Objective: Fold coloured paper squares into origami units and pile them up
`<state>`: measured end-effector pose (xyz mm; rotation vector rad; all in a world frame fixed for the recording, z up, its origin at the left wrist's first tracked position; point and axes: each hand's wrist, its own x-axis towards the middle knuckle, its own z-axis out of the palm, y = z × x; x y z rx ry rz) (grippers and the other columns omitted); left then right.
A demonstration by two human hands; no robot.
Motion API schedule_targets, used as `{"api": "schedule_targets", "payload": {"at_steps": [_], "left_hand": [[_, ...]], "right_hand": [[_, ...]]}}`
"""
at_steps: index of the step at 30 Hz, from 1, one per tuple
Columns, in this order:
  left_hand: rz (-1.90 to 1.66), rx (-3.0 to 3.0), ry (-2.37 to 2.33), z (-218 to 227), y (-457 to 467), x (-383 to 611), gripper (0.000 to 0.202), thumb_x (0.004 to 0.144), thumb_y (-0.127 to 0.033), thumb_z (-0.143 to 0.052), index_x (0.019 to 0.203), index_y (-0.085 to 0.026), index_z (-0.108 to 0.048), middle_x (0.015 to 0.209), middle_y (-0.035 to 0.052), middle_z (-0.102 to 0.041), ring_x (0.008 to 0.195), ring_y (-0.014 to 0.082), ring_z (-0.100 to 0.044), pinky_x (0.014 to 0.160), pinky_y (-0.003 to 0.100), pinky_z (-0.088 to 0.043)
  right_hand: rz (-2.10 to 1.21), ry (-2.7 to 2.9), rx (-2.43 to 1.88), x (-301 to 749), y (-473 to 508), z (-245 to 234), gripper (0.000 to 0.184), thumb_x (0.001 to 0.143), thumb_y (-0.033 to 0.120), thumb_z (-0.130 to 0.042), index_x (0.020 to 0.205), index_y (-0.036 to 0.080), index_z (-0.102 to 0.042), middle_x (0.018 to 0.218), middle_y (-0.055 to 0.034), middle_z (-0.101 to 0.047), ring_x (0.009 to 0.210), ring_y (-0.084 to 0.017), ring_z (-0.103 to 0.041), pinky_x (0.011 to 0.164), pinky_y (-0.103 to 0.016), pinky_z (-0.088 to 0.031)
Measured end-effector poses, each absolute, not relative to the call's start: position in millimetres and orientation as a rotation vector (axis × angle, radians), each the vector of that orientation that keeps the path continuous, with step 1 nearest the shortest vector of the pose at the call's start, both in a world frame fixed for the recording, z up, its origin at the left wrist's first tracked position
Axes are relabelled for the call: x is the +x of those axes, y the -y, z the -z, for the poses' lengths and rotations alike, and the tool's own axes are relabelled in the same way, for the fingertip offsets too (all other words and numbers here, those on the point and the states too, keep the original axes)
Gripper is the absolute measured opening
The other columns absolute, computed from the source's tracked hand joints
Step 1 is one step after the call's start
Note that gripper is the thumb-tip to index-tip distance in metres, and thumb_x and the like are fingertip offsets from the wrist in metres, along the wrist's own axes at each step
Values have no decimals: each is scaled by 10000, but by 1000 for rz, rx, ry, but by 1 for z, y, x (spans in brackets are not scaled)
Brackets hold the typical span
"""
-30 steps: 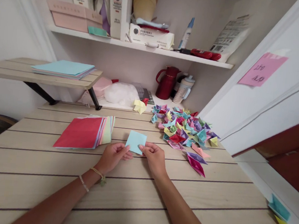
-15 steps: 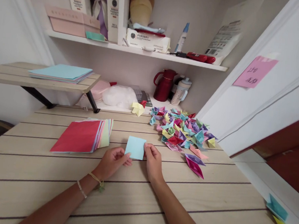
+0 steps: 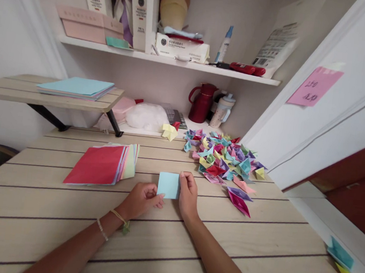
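A small light-blue square of paper (image 3: 168, 185) is held between my two hands just above the wooden table. My left hand (image 3: 143, 198) pinches its lower left corner between thumb and fingers. At its right edge, my right hand (image 3: 188, 194) grips the paper with the thumb in front. The underside of the square and the fingertips behind it are hidden. Left of my hands lies a fanned stack of coloured paper (image 3: 96, 164) with a red sheet on top. A heap of folded paper boats (image 3: 226, 158) covers the table to the right, beyond my right hand.
A low wooden riser (image 3: 8, 85) at the left carries a stack of blue-topped paper (image 3: 77, 86). A red thermos jug (image 3: 202, 104) and a pale bottle (image 3: 221, 111) stand at the back under a white shelf (image 3: 177, 63). More folded boats (image 3: 341, 253) lie at the lower right.
The light-blue paper has shifted slightly right and towards me, turning a little, with both hands still on it. The view has moved slightly too.
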<state>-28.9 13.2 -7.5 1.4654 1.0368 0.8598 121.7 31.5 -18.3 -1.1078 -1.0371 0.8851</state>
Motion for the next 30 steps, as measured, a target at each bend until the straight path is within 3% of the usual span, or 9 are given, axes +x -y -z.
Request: {"api": "schedule_targets", "payload": {"at_steps": [6,11,17,23,27,30], "left_hand": [[-846,1463,-1054,7,-13,-29,251,729,-366,-599,600,-157,-546,600,46,-685,566,159,-647,564,256,-511],[-981,1360,-1076,7,-17,-31,242,733,-365,-604,631,-155,-541,640,52,-693,596,160,-650,578,257,-512],[-1105,1221,-1096,11,-23,-35,248,727,-377,-613,662,-153,-526,670,51,-702,598,157,-651,618,279,-522],[-1116,1223,-1145,10,-23,-35,266,713,-405,-614,666,-153,-544,654,47,-693,601,162,-648,614,279,-516],[-1099,1355,-1180,8,-23,-34,246,676,-371,-649,752,-142,-603,692,30,-692,634,172,-636,604,270,-495],[-1105,1452,-1294,6,-22,-35,222,630,-331,-687,705,-135,-615,654,11,-676,598,166,-610,555,246,-464]], "right_hand": [[-842,989,-1127,128,-37,23,284,753,442,-558,696,166,-521,611,23,-484,563,-107,-417,521,-221,-353],[-1157,924,-1003,130,-37,21,430,766,533,-506,989,171,-575,665,-3,-579,559,-121,-507,512,-234,-415],[-1324,1159,-1000,125,-33,18,337,691,482,-628,703,146,-619,588,-26,-623,505,-135,-558,521,-268,-465],[-1277,1109,-1056,119,-30,21,339,687,496,-619,639,164,-572,582,-28,-640,468,-135,-557,474,-264,-469],[-1281,1178,-1044,116,-27,20,304,689,458,-634,686,155,-608,599,-36,-652,493,-136,-577,503,-262,-485],[-1312,1284,-996,114,-24,18,292,713,448,-611,699,156,-625,594,-36,-654,504,-135,-586,508,-256,-484]]}}
